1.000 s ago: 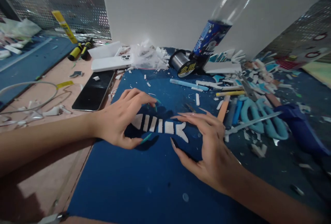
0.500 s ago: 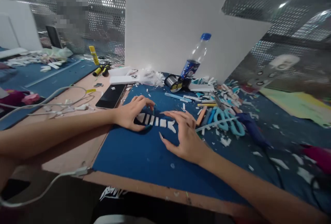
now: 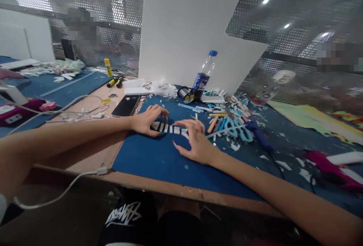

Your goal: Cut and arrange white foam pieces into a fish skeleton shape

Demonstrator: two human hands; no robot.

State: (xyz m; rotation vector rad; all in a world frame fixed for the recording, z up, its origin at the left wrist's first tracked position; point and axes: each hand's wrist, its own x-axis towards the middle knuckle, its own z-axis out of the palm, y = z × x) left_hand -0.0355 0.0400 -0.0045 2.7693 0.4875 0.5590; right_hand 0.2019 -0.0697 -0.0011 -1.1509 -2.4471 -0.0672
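Note:
Several white cut foam pieces (image 3: 176, 130) lie in a row on the blue mat (image 3: 150, 157), shaped together like a fish skeleton. My left hand (image 3: 149, 120) curves around the left end of the row, thumb and fingers apart. Around the right end bends my right hand (image 3: 197, 140), its thumb and forefinger apart, and it partly covers the tail-shaped piece (image 3: 185, 133). Neither hand has lifted a piece. Whether the fingertips touch the pieces I cannot tell.
Behind the hands stand a bottle (image 3: 202, 79) and a spool of line (image 3: 186, 94). Blue scissors (image 3: 244, 134), a glue gun (image 3: 259, 134) and foam scraps crowd the right. A phone (image 3: 125, 106) and a white cable (image 3: 61, 200) are on the left.
The camera view has shifted, showing more of the lap and the right side. Both hands stay around the row, and my right hand sits slightly closer over the tail-shaped piece.

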